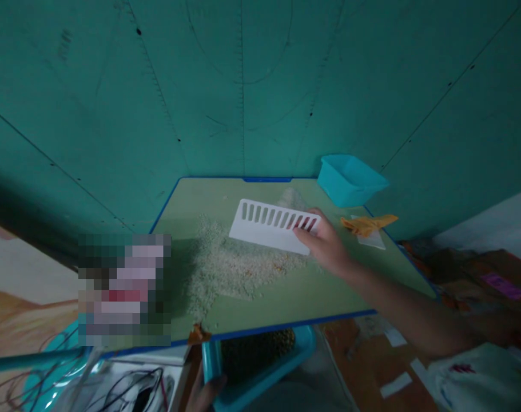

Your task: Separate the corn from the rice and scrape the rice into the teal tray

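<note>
My right hand (pixel 324 243) is closed on the right end of a white slotted plastic scraper (pixel 271 224), which stands on edge over a spread of pale grains (pixel 230 263) on the green table (pixel 294 297). At the bottom edge of the view, my left hand (pixel 204 395) grips the rim of a teal tray (pixel 260 360) holding dark greenish grains, kept just below the table's near edge.
A teal tub (pixel 350 178) stands at the table's far right corner. An orange cloth (pixel 367 224) lies on a white card beside it. A teal wall rises behind. Cables and a fan lie at the lower left, cardboard at the right.
</note>
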Available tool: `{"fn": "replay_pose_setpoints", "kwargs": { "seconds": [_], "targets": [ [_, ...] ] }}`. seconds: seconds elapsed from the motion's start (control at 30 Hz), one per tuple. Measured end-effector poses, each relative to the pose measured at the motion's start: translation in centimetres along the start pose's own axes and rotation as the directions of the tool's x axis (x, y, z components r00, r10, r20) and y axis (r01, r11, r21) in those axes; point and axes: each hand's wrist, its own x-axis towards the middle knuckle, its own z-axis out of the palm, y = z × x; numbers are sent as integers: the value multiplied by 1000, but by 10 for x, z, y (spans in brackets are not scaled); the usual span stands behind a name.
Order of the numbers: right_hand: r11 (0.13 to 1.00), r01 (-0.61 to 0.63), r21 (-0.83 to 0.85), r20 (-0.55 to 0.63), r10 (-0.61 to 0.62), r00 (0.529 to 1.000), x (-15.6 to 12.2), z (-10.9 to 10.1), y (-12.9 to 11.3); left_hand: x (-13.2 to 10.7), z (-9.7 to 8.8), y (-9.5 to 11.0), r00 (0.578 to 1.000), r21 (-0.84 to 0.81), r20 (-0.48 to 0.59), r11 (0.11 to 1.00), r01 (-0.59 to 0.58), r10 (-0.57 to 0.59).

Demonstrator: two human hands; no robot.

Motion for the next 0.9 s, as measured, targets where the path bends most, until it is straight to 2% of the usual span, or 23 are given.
{"fn": "replay_pose_setpoints", "kwargs": {
  "seconds": [0.07,0.13,0.2,0.3,0.43,0.6,0.7,0.77,0.9],
  "targets": [
    [1000,-14,-20,-31,14,999,-13,-8,1,-4,5,4,1000,-32,9,999,12,-12],
    [999,-46,-21,-5,46,999,-30,-12,4,-8,7,7,1000,-32,20,999,6,-6],
    [998,-51,-43,55,53,997,-44,-10,11,-12,8,8,999,-23,43,1000,-12,13],
    [995,14,-94,94,-5,996,-51,-1,25,-16,10,10,994,-36,102,999,-32,36],
    [998,42,-54,61,-39,997,-32,11,36,-23,11,12,986,-81,162,996,-37,49],
    [997,74,-3,-33,-74,997,1,11,31,-30,10,14,990,-78,124,996,-51,60],
    [997,82,4,-70,-82,994,10,9,26,-33,12,17,989,-78,109,993,-87,96],
    [997,77,2,-59,-77,995,9,9,24,-36,15,20,989,-60,107,993,-101,107],
    [999,35,2,32,-35,999,-1,13,23,-41,21,25,987,-47,131,995,-87,92]
  ]
}}
